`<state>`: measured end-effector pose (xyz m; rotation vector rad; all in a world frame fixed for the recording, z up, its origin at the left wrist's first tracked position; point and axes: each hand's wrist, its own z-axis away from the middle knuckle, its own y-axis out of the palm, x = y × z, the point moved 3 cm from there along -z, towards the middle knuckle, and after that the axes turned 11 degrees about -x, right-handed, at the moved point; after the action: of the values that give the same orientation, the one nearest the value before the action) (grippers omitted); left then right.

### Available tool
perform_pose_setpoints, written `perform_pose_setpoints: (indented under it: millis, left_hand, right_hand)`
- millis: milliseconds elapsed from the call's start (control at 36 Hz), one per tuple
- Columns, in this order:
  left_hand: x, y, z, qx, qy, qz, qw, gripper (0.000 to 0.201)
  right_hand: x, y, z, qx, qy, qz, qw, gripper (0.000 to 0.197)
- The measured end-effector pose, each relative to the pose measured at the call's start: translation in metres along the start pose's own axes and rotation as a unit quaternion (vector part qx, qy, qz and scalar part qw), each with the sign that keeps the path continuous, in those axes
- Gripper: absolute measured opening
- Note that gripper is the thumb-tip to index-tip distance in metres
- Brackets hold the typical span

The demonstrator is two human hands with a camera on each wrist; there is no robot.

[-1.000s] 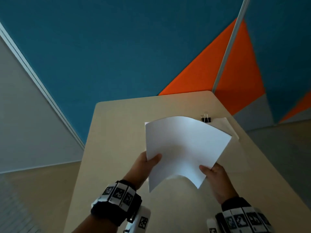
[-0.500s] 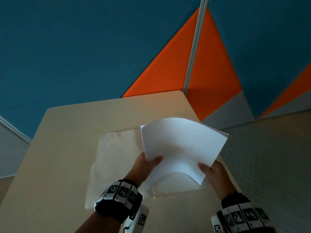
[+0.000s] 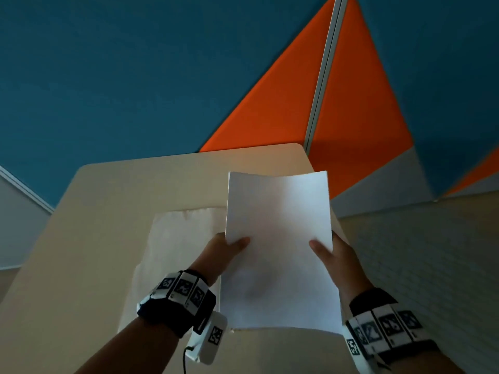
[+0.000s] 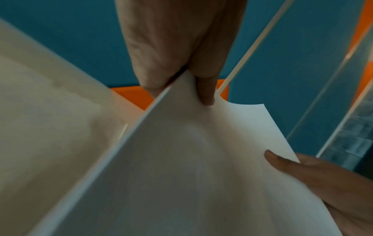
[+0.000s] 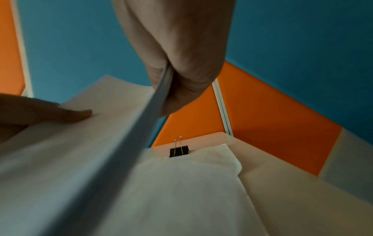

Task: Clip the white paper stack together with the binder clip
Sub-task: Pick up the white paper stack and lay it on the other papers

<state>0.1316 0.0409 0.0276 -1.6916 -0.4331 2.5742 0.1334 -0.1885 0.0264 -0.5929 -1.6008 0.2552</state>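
I hold the white paper stack (image 3: 278, 249) upright above the table, its bottom edge down near the surface. My left hand (image 3: 224, 252) pinches its left edge, thumb on the front. My right hand (image 3: 332, 252) pinches its right edge the same way. The left wrist view shows the stack (image 4: 191, 167) gripped between thumb and fingers (image 4: 203, 89). From the right wrist I see the stack's edge (image 5: 129, 151) running into the pinch. The black binder clip (image 5: 179, 150) with silver handles lies on the table behind the stack, at the far edge of a white cloth. The head view hides it behind the paper.
A white cloth (image 3: 178, 249) covers the middle of the beige table (image 3: 94, 238). The table's right edge (image 3: 337, 220) runs just under my right hand. Blue and orange partition panels (image 3: 270, 103) stand behind the far edge.
The stack has turned from tilted and bowed to upright and squared, with both hands now on its side edges. The head view has swung right and the clip has passed out of its sight.
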Motion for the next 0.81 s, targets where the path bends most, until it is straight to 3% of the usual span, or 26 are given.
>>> perform_pose_setpoints:
  millis: [306, 361, 556, 806]
  left_hand:
    - [0.043, 0.014, -0.043, -0.026, 0.007, -0.049, 0.998, 0.065]
    - [0.052, 0.015, -0.048, -0.028, 0.003, -0.079, 0.996, 0.058]
    - [0.07, 0.017, -0.056, -0.025, 0.0, -0.144, 0.989, 0.004]
    - [0.076, 0.017, -0.062, -0.049, 0.019, -0.153, 0.987, 0.027]
  right_hand:
    - [-0.042, 0.025, -0.019, 0.091, 0.067, 0.036, 0.993, 0.037]
    - [-0.048, 0.029, -0.021, 0.111, 0.076, 0.042, 0.99, 0.039]
    - [-0.067, 0.039, -0.021, 0.128, 0.124, 0.082, 0.981, 0.052]
    - [-0.073, 0.038, -0.024, 0.12, 0.143, 0.126, 0.974, 0.041]
